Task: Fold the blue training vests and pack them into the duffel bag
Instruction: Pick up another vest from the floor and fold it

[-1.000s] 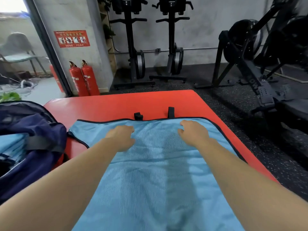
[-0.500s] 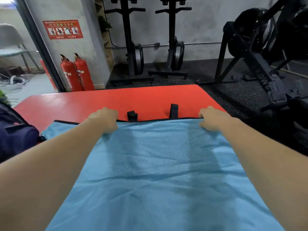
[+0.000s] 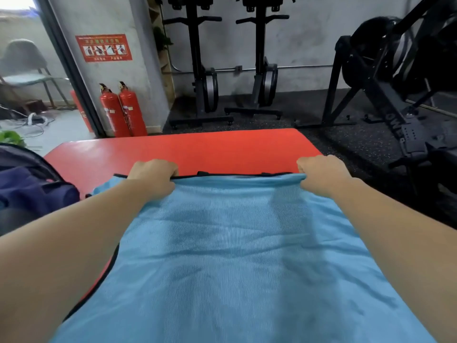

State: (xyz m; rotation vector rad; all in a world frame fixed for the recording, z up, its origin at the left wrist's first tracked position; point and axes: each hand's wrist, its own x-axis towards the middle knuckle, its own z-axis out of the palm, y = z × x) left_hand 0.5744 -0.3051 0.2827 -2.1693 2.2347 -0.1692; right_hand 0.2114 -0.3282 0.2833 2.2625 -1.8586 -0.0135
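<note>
Left grip [image 3: 153, 178], right grip [image 3: 321, 175] apparently clenched.

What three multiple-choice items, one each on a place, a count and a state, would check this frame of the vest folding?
1. Where is the duffel bag relative to the blue vest?
A) to its left
B) to its right
C) on top of it

2. How many fire extinguishers stand by the wall?
A) one
B) two
C) four

3. What are the left hand and the right hand doing?
A) resting flat on the red surface
B) reaching into the bag
C) gripping the vest's far edge

Answers:
1 A: the dark bag sits at the frame's left edge, beside the vest.
2 B: two red cylinders stand side by side.
3 C: the fingers of both hands curl round the black-trimmed edge.
</note>
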